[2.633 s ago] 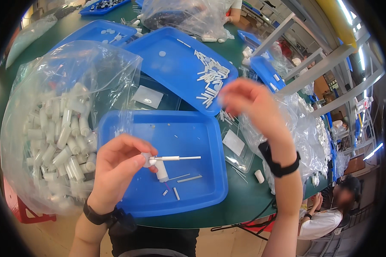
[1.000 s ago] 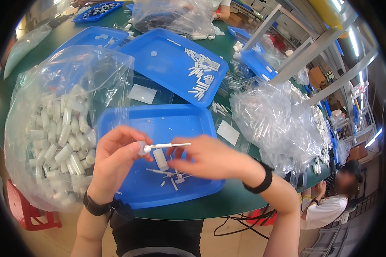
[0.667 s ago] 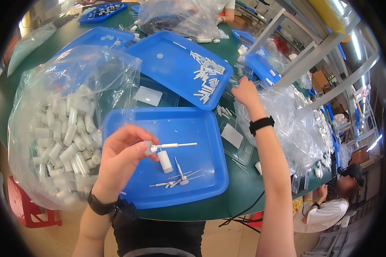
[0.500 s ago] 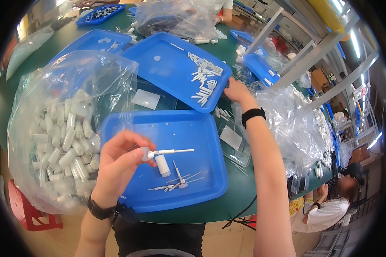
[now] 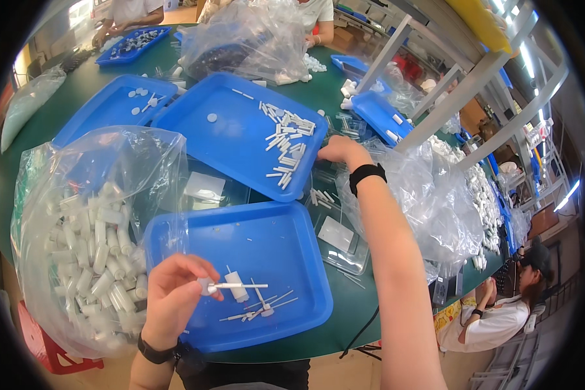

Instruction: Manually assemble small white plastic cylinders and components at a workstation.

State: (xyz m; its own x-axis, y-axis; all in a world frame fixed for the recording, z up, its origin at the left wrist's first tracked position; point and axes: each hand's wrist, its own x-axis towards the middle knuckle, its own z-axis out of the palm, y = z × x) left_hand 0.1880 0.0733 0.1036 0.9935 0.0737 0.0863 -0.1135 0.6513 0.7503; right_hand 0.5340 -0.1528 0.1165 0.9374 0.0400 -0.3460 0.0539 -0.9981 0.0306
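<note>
Over the near blue tray, my left hand pinches a white plastic stem with a round translucent disc at its base; its thin rod points right. Below it in the tray lie a short white cylinder and several thin white stems. My right hand is at the right edge of the farther blue tray, where its fingertips are hidden. Many short white tubes lie in that tray's right half, and a single round disc rests on its left.
To the left a clear bag bulges with white capped tubes. Crumpled plastic bags lie right of my right forearm. A clear lidded box sits beside the near tray. A metal frame rises at right. Other people sit around the green table.
The view has tilted up, so the trays appear lower. My left hand has come nearer to me with the stem. My right hand has reached slightly farther along the far tray's edge.
</note>
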